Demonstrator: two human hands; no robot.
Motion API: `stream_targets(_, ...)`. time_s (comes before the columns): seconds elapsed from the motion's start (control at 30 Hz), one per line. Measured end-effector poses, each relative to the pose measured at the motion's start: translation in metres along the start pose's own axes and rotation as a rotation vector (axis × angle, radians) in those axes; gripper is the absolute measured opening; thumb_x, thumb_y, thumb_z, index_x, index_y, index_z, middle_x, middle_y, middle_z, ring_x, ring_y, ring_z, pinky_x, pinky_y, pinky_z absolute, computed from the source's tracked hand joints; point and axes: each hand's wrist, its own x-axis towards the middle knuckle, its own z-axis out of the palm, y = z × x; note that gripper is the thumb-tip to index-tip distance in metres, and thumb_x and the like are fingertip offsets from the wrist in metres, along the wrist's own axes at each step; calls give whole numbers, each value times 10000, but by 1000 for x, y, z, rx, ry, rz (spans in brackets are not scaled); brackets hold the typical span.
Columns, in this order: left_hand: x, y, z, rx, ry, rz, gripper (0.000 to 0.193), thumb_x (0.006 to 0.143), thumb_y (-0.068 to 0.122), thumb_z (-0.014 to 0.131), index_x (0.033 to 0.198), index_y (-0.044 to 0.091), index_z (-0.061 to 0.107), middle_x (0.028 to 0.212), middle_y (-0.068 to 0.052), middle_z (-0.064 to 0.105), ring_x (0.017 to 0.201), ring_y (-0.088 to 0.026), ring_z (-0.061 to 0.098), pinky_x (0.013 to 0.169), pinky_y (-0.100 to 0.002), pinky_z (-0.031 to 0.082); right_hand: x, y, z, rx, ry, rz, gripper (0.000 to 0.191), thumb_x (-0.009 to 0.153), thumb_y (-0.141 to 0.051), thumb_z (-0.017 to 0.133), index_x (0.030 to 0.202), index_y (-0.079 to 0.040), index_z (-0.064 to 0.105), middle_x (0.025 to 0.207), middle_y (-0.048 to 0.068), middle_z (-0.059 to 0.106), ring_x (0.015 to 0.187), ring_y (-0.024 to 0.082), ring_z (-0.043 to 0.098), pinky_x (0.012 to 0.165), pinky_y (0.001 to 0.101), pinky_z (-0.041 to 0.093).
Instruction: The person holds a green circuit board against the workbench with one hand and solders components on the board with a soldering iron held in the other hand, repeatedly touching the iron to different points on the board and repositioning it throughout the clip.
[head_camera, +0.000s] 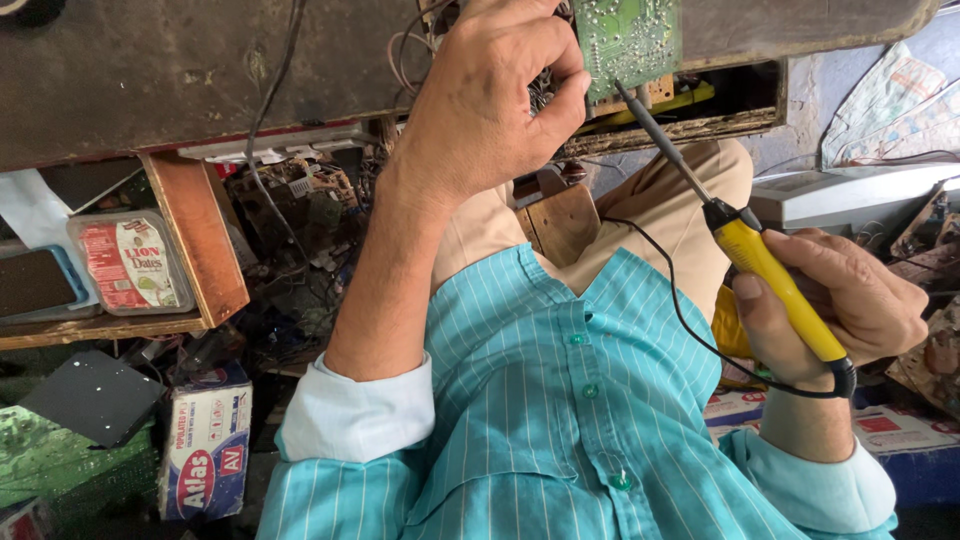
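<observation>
Two hands work: left hand (490, 100) grips green circuit board (630, 40), right hand (850, 305) clasps yellow soldering iron (770, 275).

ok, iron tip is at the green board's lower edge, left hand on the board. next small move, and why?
Probably keep the left hand steady on the green circuit board and nudge the soldering iron tip slightly up onto a solder point. The right hand grips the yellow handle, and the tip sits right at the board's lower edge; whether it already touches a joint cannot be told.

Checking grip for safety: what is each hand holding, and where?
Right hand grips the soldering iron by its yellow handle; left hand holds the green circuit board at its edge.
</observation>
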Motion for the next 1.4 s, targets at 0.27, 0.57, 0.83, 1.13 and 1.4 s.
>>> stream_targets(0.27, 0, -2, 4, 31, 12, 24, 170, 886, -10, 777, 850, 32, 616, 889, -66, 586, 882, -260, 599, 815, -411, 494, 4, -1, 1, -13, -13, -16, 286, 1023, -120, 809, 1130, 124, 705, 958, 213, 735, 836, 219, 746, 767, 253, 583)
stream_targets(0.57, 0, -1, 3, 20, 16, 13, 171, 877, -9, 778, 858, 26, 612, 909, -75, 590, 907, -279, 602, 822, -421, 493, 4, -3, 4, 5, -10, 6, 276, 1038, -117, 798, 1131, 125, 705, 964, 213, 734, 836, 217, 740, 779, 248, 578)
stream_targets(0.83, 0, 1, 3, 30, 18, 1, 172, 874, 1, 779, 867, 28, 609, 907, -80, 585, 909, -291, 601, 822, -428, 492, 6, -5, 5, -3, -15, 8, 292, 1022, -123, 799, 1133, 132, 707, 960, 218, 734, 812, 204, 733, 747, 241, 565)
stream_targets(1.13, 0, -1, 5, 32, 25, 16, 179, 887, -12, 761, 861, 38, 591, 858, -65, 579, 858, -264, 592, 800, -414, 491, 5, -8, 5, 7, -24, 15, 287, 1025, -117, 801, 1159, 117, 704, 975, 223, 732, 823, 205, 736, 741, 238, 567)
stream_targets(1.4, -1, -2, 4, 34, 21, 27, 179, 890, -15, 748, 863, 43, 580, 849, -59, 575, 843, -255, 584, 802, -404, 487, 3, -4, 2, 2, -24, 0, 291, 1013, -112, 801, 1163, 119, 705, 954, 222, 730, 803, 206, 735, 707, 240, 564)
